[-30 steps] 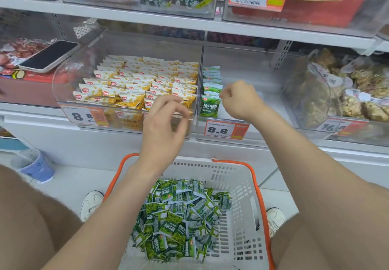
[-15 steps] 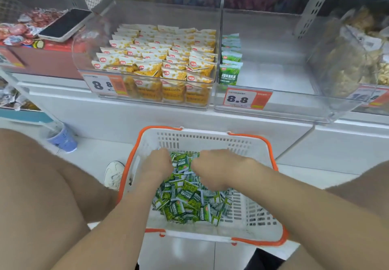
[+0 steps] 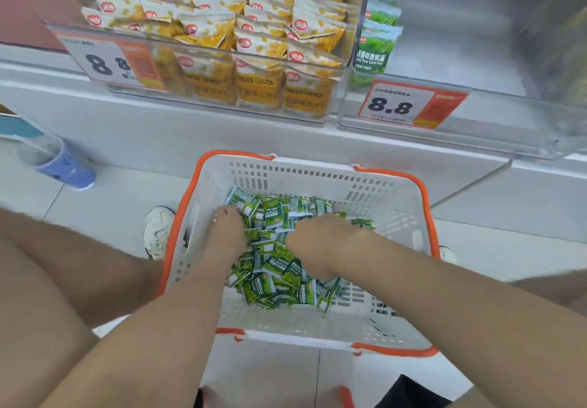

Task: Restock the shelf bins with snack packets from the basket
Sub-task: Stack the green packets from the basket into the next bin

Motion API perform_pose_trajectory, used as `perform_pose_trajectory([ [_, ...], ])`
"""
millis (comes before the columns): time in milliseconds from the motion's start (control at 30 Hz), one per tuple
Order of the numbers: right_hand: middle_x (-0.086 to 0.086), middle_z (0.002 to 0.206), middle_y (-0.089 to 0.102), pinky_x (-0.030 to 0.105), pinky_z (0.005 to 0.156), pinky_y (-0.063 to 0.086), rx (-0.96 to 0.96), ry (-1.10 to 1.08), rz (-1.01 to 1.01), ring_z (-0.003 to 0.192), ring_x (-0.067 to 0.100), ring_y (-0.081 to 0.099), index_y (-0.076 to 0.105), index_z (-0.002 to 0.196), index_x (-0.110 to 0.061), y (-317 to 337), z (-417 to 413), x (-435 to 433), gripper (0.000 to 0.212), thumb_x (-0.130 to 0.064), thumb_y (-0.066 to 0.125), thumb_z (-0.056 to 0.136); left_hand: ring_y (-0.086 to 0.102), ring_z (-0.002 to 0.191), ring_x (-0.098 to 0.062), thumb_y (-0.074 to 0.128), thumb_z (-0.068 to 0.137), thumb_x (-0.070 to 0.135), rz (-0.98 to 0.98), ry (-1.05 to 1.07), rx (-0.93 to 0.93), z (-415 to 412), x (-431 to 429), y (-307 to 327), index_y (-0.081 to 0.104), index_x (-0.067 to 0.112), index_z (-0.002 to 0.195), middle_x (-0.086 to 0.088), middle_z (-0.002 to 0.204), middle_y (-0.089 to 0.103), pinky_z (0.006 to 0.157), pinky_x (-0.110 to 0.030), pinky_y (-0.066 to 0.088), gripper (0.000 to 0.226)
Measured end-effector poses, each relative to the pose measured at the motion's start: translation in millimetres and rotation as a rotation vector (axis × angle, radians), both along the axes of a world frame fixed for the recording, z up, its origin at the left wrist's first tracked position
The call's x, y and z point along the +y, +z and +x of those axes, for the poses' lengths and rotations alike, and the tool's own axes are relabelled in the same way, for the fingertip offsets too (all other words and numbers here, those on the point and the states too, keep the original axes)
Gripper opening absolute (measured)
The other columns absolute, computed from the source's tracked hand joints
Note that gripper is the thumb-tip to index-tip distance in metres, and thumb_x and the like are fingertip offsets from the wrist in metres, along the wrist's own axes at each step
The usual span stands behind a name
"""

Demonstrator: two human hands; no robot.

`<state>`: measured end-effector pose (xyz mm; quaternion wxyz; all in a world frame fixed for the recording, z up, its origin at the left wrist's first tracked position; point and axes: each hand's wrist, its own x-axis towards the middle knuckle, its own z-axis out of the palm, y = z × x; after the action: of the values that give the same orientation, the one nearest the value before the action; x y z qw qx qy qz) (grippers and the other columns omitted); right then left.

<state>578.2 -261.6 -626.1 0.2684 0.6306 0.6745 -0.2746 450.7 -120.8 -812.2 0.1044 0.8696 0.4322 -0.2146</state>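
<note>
A person crouches over a white basket (image 3: 317,171) with orange handles, set on the floor just below a shelf. Loose green packets (image 3: 276,269) lie in it, jumbled, with no shared direction. Both hands are sunk in the pile: the left hand (image 3: 229,229) at its far left edge, the right hand (image 3: 319,239) near the middle. Their fingers bend down among the packets, so I cannot tell whether they have closed on any.

The bin to fill (image 3: 476,67) is clear plastic and sits above the basket, far and to the right, so the right hand is nearer. A short row of matching packets (image 3: 376,45) stands upright along its left wall, running from near to far; the rest of the bin looks bare.

Its orange price tag (image 3: 401,105) reads "8.8". The left bin (image 3: 347,67) holds yellow packets (image 3: 257,42) bearing a red round logo and blurred English ending in "FLAVORS". The green packets carry Chinese lettering that is too soft to read.
</note>
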Motion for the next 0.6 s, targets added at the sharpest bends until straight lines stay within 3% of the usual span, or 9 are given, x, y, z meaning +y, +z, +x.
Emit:
perform_pose_trajectory([
  [100, 0.002, 0.079, 0.043, 0.032, 0.051, 0.043, -0.018, 0.012, 0.022, 0.061, 0.017, 0.046, 0.049, 0.091, -0.014, -1.4, 0.7, 0.7, 0.013, -0.002, 0.052, 0.096, 0.064, 0.104, -0.030, 0.060, 0.096, 0.009, 0.012, 0.051, 0.031, -5.2, -0.6, 1.5, 0.065, 0.013, 0.114, -0.012, 0.124, 0.057, 0.080, -0.038, 0.053, 0.020],
  [167, 0.002, 0.079, 0.044, 0.032, 0.050, 0.044, -0.011, 0.007, 0.033, 0.060, 0.017, 0.046, 0.052, 0.094, -0.013, 0.5, 0.9, 1.2, 0.011, -0.003, 0.051, 0.096, 0.065, 0.101, -0.029, 0.066, 0.096, 0.015, 0.033, 0.161, -0.017, -7.2, -3.5, 5.1, 0.069, 0.016, 0.110, -0.008, 0.116, 0.060, 0.071, -0.037, 0.050, 0.015],
  [267, 0.003, 0.078, 0.046, 0.033, 0.053, 0.045, 0.002, -0.008, 0.053, 0.059, 0.018, 0.046, 0.052, 0.094, -0.013, 10.7, 2.8, 0.5, 0.012, -0.001, 0.050, 0.095, 0.062, 0.108, -0.031, 0.061, 0.101, 0.036, 0.147, 0.177, -0.090, -4.5, -9.4, 22.5, 0.070, 0.013, 0.109, -0.010, 0.114, 0.066, 0.082, -0.039, 0.050, 0.026],
  [333, 0.003, 0.077, 0.043, 0.033, 0.053, 0.042, 0.004, -0.017, 0.092, 0.060, 0.018, 0.045, 0.051, 0.095, -0.013, 21.0, 5.6, -2.2, 0.011, -0.002, 0.049, 0.096, 0.062, 0.099, -0.032, 0.054, 0.103, 0.043, 0.165, 0.159, -0.189, 1.6, -12.0, 37.9, 0.065, 0.013, 0.096, -0.011, 0.103, 0.069, 0.084, -0.039, 0.048, 0.032],
  [400, 0.003, 0.078, 0.041, 0.033, 0.051, 0.040, 0.001, -0.029, 0.147, 0.060, 0.019, 0.046, 0.048, 0.094, -0.014, 34.2, 10.3, -6.1, 0.014, -0.001, 0.050, 0.095, 0.059, 0.077, -0.030, 0.059, 0.101, 0.041, -0.035, 0.242, -0.430, 9.2, -14.1, 56.3, 0.053, 0.014, 0.078, -0.010, 0.082, 0.066, 0.065, -0.036, 0.043, 0.037],
  [467, 0.005, 0.084, 0.048, 0.036, 0.054, 0.048, 0.018, -0.067, 0.204, 0.067, 0.023, 0.055, 0.053, 0.101, -0.013, 51.0, 17.7, -10.0, 0.021, 0.006, 0.053, 0.091, 0.058, 0.063, -0.026, 0.069, 0.097, 0.037, -0.409, 0.309, -0.639, 18.7, -18.2, 84.4, 0.056, 0.013, 0.074, -0.005, 0.065, 0.060, 0.056, -0.035, 0.043, 0.036],
  [533, 0.007, 0.102, 0.057, 0.042, 0.068, 0.057, 0.058, -0.137, 0.280, 0.087, 0.030, 0.064, 0.061, 0.118, -0.019, 67.3, 29.8, -13.2, 0.043, 0.009, 0.057, 0.086, 0.063, 0.059, -0.020, 0.074, 0.096, 0.033, -0.746, 0.349, -0.729, 26.7, -26.3, 118.5, 0.069, 0.015, 0.096, 0.003, 0.065, 0.064, 0.056, -0.032, 0.049, 0.019],
  [600, 0.005, 0.112, 0.055, 0.046, 0.078, 0.056, 0.108, -0.213, 0.371, 0.101, 0.031, 0.062, 0.059, 0.122, -0.028, 84.7, 43.2, -18.8, 0.052, 0.006, 0.061, 0.083, 0.060, 0.062, -0.018, 0.073, 0.097, 0.031, -0.980, 0.384, -0.768, 33.6, -36.7, 151.0, 0.067, 0.016, 0.112, 0.006, 0.078, 0.064, 0.059, -0.029, 0.045, 0.022],
])
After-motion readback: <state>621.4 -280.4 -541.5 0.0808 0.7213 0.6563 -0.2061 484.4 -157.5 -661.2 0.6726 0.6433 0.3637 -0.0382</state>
